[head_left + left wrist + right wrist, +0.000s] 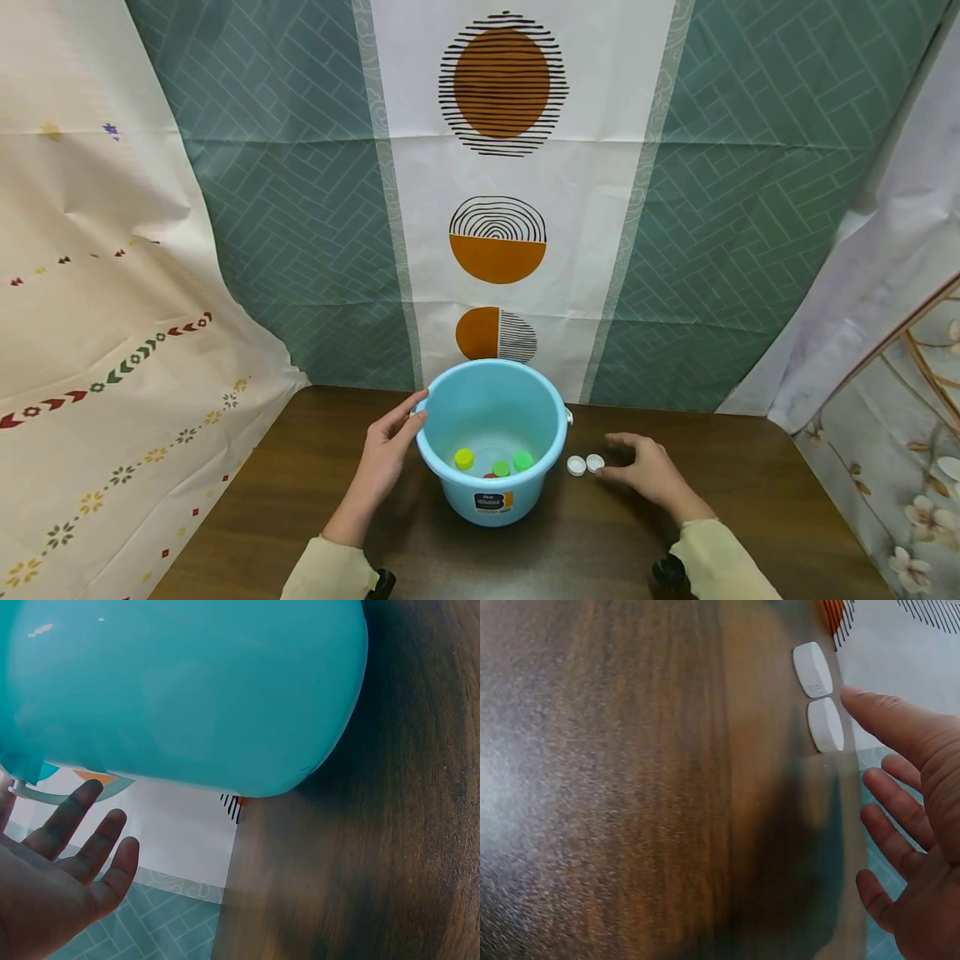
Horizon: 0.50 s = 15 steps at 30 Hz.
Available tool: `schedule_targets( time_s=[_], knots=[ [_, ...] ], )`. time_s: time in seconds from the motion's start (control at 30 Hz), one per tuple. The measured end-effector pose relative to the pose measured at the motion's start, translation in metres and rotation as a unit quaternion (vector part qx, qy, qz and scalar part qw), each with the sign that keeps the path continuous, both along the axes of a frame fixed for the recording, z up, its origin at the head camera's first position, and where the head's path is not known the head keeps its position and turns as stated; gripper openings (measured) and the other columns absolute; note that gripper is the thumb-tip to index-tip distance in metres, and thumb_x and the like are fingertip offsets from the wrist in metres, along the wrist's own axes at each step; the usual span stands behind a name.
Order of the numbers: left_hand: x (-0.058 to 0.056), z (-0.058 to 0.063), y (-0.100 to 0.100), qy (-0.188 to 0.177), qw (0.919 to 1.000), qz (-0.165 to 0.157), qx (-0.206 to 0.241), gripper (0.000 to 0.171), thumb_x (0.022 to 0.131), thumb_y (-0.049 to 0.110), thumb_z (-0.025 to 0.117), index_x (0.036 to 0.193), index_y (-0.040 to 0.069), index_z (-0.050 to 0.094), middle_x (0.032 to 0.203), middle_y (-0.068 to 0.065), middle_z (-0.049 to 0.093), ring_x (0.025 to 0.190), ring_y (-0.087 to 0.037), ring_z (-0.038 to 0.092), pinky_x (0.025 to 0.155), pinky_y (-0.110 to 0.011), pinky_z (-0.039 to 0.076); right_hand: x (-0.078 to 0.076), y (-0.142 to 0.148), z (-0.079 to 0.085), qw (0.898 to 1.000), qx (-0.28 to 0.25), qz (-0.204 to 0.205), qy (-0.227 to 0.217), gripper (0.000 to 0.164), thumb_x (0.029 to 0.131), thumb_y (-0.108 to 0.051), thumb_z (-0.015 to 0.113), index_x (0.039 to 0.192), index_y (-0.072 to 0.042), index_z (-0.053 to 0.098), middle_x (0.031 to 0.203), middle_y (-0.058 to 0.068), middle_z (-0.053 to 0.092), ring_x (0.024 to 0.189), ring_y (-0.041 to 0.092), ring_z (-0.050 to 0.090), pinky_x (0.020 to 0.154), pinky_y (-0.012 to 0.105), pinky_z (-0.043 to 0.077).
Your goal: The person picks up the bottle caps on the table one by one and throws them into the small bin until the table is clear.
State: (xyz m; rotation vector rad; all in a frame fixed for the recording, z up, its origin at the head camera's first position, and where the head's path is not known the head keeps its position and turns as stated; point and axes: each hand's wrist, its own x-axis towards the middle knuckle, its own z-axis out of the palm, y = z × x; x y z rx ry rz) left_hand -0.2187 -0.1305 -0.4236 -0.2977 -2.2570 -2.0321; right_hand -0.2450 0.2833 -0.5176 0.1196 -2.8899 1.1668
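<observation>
A light blue bucket (pixel 491 498) stands upright on the table. My left hand (pixel 386 446) holds its left rim between thumb and forefinger; the other fingers hang loose beside the wall in the left wrist view. Inside lie a yellow cap (pixel 464 459), a green cap (pixel 522 461), another green cap (pixel 500 469) and a partly hidden red one (pixel 491 476). Right of the bucket, two white bottle caps (pixel 576 466) (pixel 826 725) sit side by side. My right hand (pixel 648 473) is beside the right-hand cap, thumb and fingers spread, holding nothing.
The dark wooden table (pixel 285 500) extends to both sides of the bucket. A green and white patterned cloth (pixel 300 208) hangs behind it. A cream cloth (pixel 112 333) drapes at the left, and a pale floral cloth (pixel 885 450) at the right.
</observation>
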Motion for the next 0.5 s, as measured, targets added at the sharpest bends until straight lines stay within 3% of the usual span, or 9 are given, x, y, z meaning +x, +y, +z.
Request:
schedule_targets(
  time_s=[0.27, 0.5],
  knots=[
    [0.000, 0.001, 0.001, 0.004, 1.0000, 0.003, -0.003, 0.041, 0.093, 0.026, 0.058, 0.132, 0.014, 0.054, 0.136, -0.006, 0.053, 0.122, -0.031, 0.053, 0.089, -0.026, 0.051, -0.001, -0.007, -0.007, 1.000, 0.005, -0.009, -0.002, 0.065, 0.065, -0.040, 0.083, 0.121, -0.014, 0.062, 0.113, 0.003, 0.065, 0.108, 0.025, 0.057, 0.087, 0.044, 0.049],
    [0.000, 0.000, 0.001, 0.005, 1.0000, 0.001, 0.000, 0.041, 0.093, 0.027, 0.058, 0.132, 0.014, 0.055, 0.135, -0.005, 0.054, 0.119, -0.029, 0.055, 0.090, -0.033, 0.052, -0.001, -0.013, -0.008, 0.999, 0.034, -0.011, 0.008, 0.058, 0.066, -0.044, 0.081, 0.115, -0.015, 0.066, 0.103, -0.001, 0.065, 0.097, 0.018, 0.058, 0.083, 0.045, 0.046]
  ],
)
